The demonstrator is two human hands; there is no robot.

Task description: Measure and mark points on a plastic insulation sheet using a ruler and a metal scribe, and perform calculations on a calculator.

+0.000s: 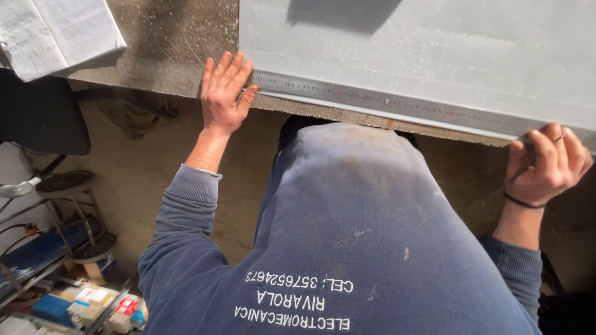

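Head view, steeply down, close over workbench [167, 43]

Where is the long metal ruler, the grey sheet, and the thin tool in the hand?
metal ruler [385, 102], head view, middle of its strip.
grey sheet [434, 49], head view, bare flat surface.
thin tool [528, 162], head view, shaft by the right hand [549, 164].

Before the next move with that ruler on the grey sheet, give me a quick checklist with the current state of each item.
1. Left hand flat at the ruler's left end: ok.
2. Right hand at the ruler's right end, gripping a thin scriber: ok.
3. Ruler lying flat along the near edge of the grey sheet: ok.
4. Scriber tip on the ruler's edge: cannot tell, fingers hide it.
5. Sheet fully supported by the workbench: cannot tell.
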